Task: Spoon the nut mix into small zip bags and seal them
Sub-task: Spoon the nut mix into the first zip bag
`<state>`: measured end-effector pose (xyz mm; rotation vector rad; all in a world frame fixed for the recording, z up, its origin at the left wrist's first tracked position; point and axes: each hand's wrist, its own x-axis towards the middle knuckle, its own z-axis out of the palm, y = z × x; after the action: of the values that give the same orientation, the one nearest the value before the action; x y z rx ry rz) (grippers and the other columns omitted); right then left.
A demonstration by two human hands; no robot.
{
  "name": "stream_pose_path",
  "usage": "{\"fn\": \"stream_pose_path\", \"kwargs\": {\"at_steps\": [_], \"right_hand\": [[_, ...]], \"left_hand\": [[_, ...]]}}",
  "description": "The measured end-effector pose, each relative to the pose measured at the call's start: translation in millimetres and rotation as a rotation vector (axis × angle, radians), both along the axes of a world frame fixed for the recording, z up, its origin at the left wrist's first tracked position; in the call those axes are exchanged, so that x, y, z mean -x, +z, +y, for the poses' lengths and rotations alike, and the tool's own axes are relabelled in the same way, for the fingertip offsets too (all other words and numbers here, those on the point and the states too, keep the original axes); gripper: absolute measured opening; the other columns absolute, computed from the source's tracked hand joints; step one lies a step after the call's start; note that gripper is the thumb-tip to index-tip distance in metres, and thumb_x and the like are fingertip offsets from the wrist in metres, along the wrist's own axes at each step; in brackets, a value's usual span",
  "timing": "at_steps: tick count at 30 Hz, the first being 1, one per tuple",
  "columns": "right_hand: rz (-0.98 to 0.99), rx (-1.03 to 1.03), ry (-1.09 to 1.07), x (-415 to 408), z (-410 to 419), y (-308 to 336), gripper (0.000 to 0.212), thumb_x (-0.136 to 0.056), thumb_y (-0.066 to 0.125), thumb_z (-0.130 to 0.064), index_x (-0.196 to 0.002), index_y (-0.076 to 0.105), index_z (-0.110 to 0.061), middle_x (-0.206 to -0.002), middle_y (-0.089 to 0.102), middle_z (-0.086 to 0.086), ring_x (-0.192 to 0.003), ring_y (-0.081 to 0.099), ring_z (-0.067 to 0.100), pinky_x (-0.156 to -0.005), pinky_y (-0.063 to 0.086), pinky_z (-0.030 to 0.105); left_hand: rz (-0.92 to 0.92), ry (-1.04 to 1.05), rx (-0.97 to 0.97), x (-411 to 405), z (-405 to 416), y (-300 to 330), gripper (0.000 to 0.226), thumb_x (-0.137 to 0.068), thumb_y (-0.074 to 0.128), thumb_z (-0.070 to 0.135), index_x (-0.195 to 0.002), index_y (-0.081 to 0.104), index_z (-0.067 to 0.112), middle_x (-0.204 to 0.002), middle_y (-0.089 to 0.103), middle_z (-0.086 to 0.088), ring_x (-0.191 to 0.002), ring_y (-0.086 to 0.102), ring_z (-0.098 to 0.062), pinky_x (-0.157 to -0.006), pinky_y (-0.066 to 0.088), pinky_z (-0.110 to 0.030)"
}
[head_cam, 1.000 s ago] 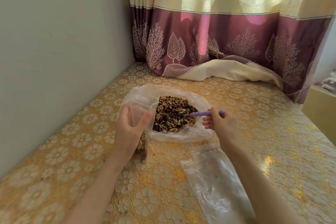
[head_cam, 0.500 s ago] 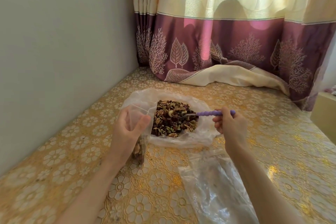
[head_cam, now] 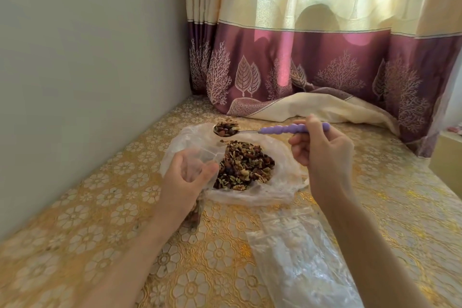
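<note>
A heap of nut mix (head_cam: 243, 166) lies on a crumpled clear plastic sheet (head_cam: 282, 190) on the gold flowered tabletop. My right hand (head_cam: 322, 157) grips the purple handle of a spoon (head_cam: 287, 129); its bowl, heaped with mix, hangs raised above the far left edge of the heap. My left hand (head_cam: 186, 180) holds a small clear zip bag (head_cam: 197, 210) by its mouth, thumb and fingers keeping it spread. The bag hangs below the hand with some mix in its bottom, mostly hidden by my wrist.
A flat pile of clear plastic bags (head_cam: 297, 257) lies on the table (head_cam: 105, 227) near me, under my right forearm. A grey wall (head_cam: 87, 70) runs along the left. A cream and purple curtain (head_cam: 312, 62) drapes onto the table at the back.
The spoon has left the heap and risen, loaded with mix, moving left toward the bag's mouth. My left hand kept its hold on the bag.
</note>
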<state>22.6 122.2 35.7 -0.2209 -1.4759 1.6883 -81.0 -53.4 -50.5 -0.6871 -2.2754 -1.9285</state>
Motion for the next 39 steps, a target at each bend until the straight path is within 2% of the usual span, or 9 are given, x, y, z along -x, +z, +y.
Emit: {"fn": "stream_pose_path", "kwargs": {"at_steps": [7,10,12,15,20,26,30,34,39], "right_hand": [[0.015,-0.278,0.070,-2,-23,-3,0.031,-0.097,0.048,-0.011,-0.075,0.061,0.005,-0.057,0.067,-0.004,-0.045,0.050,0.007,-0.043,0.037,0.011],[0.016,-0.345,0.096,-3,-25,-3,0.023,-0.095,0.049,-0.006,-0.078,0.064,-0.007,-0.057,0.067,-0.008,-0.048,0.052,0.006,-0.045,0.039,0.012],[0.027,-0.356,0.129,-4,-25,-2,0.022,-0.095,0.048,-0.004,-0.081,0.064,-0.008,-0.058,0.067,-0.009,-0.049,0.051,0.006,-0.046,0.040,0.012],[0.035,-0.305,0.152,-4,-22,-2,0.023,-0.096,0.046,-0.003,-0.082,0.065,-0.007,-0.059,0.067,-0.007,-0.050,0.051,0.008,-0.045,0.040,0.014],[0.050,-0.156,0.002,2,-2,-7,0.030,-0.098,0.048,-0.018,-0.076,0.067,-0.009,-0.057,0.062,-0.003,-0.048,0.051,0.008,-0.042,0.039,0.017],[-0.173,-0.381,-0.324,14,33,-32,0.035,-0.099,0.046,-0.024,-0.069,0.059,-0.014,-0.049,0.060,-0.018,-0.045,0.049,0.006,-0.051,0.044,0.024],[-0.216,-0.503,-0.461,15,49,-41,0.041,-0.099,0.046,-0.023,-0.062,0.056,-0.008,-0.043,0.056,-0.014,-0.046,0.047,0.020,-0.046,0.037,0.019],[-0.230,-0.578,-0.494,13,58,-44,0.040,-0.098,0.047,-0.023,-0.060,0.052,-0.012,-0.047,0.058,-0.023,-0.043,0.047,0.009,-0.045,0.034,0.014],[-0.276,-0.627,-0.427,17,49,-46,0.040,-0.098,0.049,-0.019,-0.058,0.055,-0.017,-0.047,0.061,-0.010,-0.051,0.057,0.029,-0.053,0.047,0.036]], "left_hand": [[0.011,-0.045,-0.066,-1,0,0,0.079,-0.067,0.067,0.057,-0.131,0.045,0.017,-0.127,0.058,0.001,-0.118,0.055,-0.013,-0.102,0.044,-0.033],[0.041,-0.035,-0.098,-4,0,4,0.066,-0.067,0.067,0.055,-0.118,0.053,0.017,-0.108,0.064,0.006,-0.094,0.060,0.003,-0.084,0.047,-0.013],[0.049,-0.014,-0.089,-5,-1,5,0.060,-0.069,0.067,0.053,-0.114,0.052,0.017,-0.098,0.063,0.004,-0.083,0.060,-0.001,-0.072,0.045,-0.008],[0.036,-0.023,-0.093,-3,-2,5,0.054,-0.073,0.066,0.050,-0.114,0.054,0.017,-0.101,0.064,0.001,-0.091,0.063,-0.013,-0.077,0.048,-0.017],[0.060,-0.026,-0.125,-4,-3,8,0.039,-0.075,0.065,0.051,-0.105,0.056,0.027,-0.098,0.067,0.005,-0.092,0.064,-0.009,-0.084,0.052,-0.034],[0.063,-0.006,-0.174,-4,-6,13,0.016,-0.074,0.065,0.055,-0.087,0.056,0.058,-0.094,0.067,0.017,-0.088,0.064,-0.002,-0.083,0.049,-0.032],[0.085,0.009,-0.192,-3,-5,14,0.023,-0.075,0.061,0.049,-0.096,0.054,0.043,-0.092,0.067,0.024,-0.086,0.064,0.003,-0.080,0.047,-0.027],[0.084,0.014,-0.180,-2,-5,13,0.031,-0.074,0.061,0.051,-0.102,0.052,0.041,-0.091,0.066,0.022,-0.086,0.064,0.002,-0.084,0.049,-0.034],[0.085,0.027,-0.186,-2,-7,12,0.031,-0.074,0.063,0.054,-0.101,0.053,0.045,-0.091,0.067,0.019,-0.085,0.065,-0.001,-0.085,0.051,-0.039]]}}
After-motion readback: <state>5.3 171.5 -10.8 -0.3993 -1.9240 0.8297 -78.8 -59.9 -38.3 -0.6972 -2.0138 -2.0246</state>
